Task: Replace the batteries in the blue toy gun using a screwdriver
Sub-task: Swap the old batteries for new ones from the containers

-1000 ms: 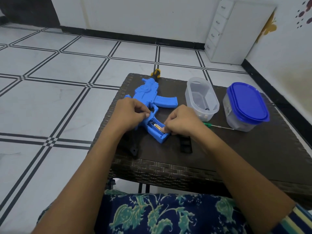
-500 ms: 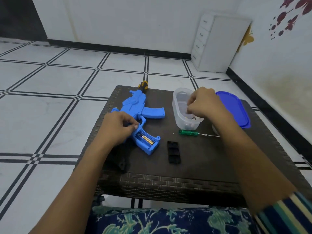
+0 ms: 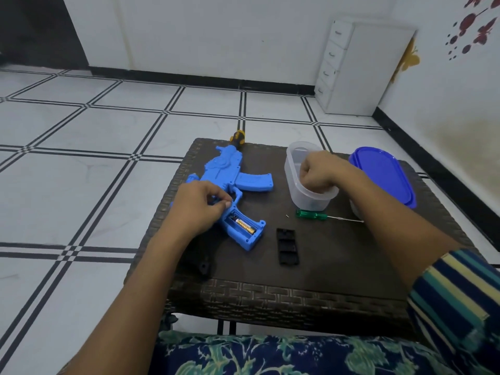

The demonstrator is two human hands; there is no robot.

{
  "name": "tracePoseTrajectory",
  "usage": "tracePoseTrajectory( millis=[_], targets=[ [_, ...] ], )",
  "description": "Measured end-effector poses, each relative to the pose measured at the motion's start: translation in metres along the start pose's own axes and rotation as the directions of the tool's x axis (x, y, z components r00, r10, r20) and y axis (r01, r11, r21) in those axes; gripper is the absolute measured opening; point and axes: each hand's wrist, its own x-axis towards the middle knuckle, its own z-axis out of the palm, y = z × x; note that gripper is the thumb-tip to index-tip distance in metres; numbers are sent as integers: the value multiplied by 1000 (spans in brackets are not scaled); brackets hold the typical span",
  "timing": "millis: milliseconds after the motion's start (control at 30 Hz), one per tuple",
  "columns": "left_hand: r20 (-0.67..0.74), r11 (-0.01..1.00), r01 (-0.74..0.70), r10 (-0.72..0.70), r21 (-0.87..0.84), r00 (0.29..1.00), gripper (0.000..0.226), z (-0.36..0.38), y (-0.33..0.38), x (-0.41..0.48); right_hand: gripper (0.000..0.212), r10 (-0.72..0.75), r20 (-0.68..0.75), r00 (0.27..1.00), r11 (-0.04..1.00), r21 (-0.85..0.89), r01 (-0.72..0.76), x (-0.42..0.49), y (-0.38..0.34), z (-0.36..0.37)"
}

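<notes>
Gripping toy gun (image 3: 230, 165) near table (image 3: 338, 255) edge, left fingers (image 3: 220, 202); right fingers (image 3: 305, 173) in tub (image 3: 291, 171), unclear.

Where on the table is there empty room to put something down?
Biggest bare patch: right of the cover, this side of the green screwdriver. A smaller one: between the gun and the tub. It's crowded around the gun's grip, under the left hand, and by the tub and box.

A second ago the right hand (image 3: 319, 174) was working at the open battery compartment (image 3: 238, 228) of the blue toy gun (image 3: 230, 169). Now it is reaching into the clear plastic tub (image 3: 296, 197), its curled fingers (image 3: 307, 173) dipping inside and leaving the gold battery (image 3: 244, 225) uncovered.
</notes>
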Motion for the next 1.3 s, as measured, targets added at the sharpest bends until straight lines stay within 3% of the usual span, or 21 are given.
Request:
tracePoseTrajectory(
  millis=[33, 100, 167, 233, 267, 300, 367, 433, 500, 600, 767, 833, 967, 1133, 1200, 1300],
  targets=[
    [0, 1000, 0, 0, -3, 1000, 10, -1, 0, -1, 11, 15, -62, 998, 994, 113, -7, -5, 2, -3],
    [3, 1000, 3, -3, -10, 1000, 10, -2, -1, -2, 9, 64, -318, 946, 944, 327, 46, -22, 2, -8],
    [5, 1000, 8, -7, -19, 1000, 11, -3, -1, -2, 8, 144, -495, 857, 798, 570, 195, -49, -9, -13],
    [6, 1000, 8, -8, -19, 1000, 12, -3, 0, -2, 11, 139, -371, 918, 480, 836, 266, -81, -29, -14],
    [7, 1000, 10, -10, -15, 1000, 12, -3, 0, -2, 13, 54, -269, 962, 392, 891, 227, -94, -41, -11],
    [10, 1000, 11, -11, -13, 1000, 12, -3, 0, -2, 15, -50, -178, 983, 410, 894, 183, -104, -50, -5],
    [16, 1000, 10, -9, -21, 1000, 12, -4, 0, -3, 18, -194, -68, 979, 569, 805, 169, -112, -67, 14],
    [16, 999, -1, 2, -39, 1000, 11, -4, -2, -3, 18, -225, -96, 970, 736, 635, 234, -110, -79, 36],
    [17, 999, -10, 11, -49, 1000, 11, -4, -2, -3, 15, -233, -211, 949, 846, 438, 305, -105, -85, 54],
    [20, 998, -9, 10, -56, 1000, 11, -5, -3, -3, 9, -298, -232, 926, 841, 395, 369, -103, -87, 61],
    [25, 998, 9, -8, -58, 1000, 13, -4, -3, -3, 27, -438, -17, 899, 852, 310, 421, -103, -80, 50],
    [27, 998, 16, -15, -58, 1000, 13, -3, -3, -2, 29, -457, -7, 890, 851, 289, 439, -99, -78, 50],
    [18, 998, 26, -25, -60, 1000, 13, -3, -3, -2, 14, -395, -190, 899, 834, 336, 437, -88, -79, 64],
    [13, 999, 10, -10, -44, 1000, 13, -3, -2, -3, 16, -455, -407, 792, 867, 0, 498, -78, -97, 82],
    [12, 999, 11, -11, -53, 1000, 12, -3, -2, -3, 21, -438, -412, 799, 886, -51, 460, -75, -96, 80],
    [10, 998, 10, -10, -62, 1000, 11, -4, -1, -4, 15, -320, -374, 871, 881, 222, 419, -77, -81, 63]
  ],
)
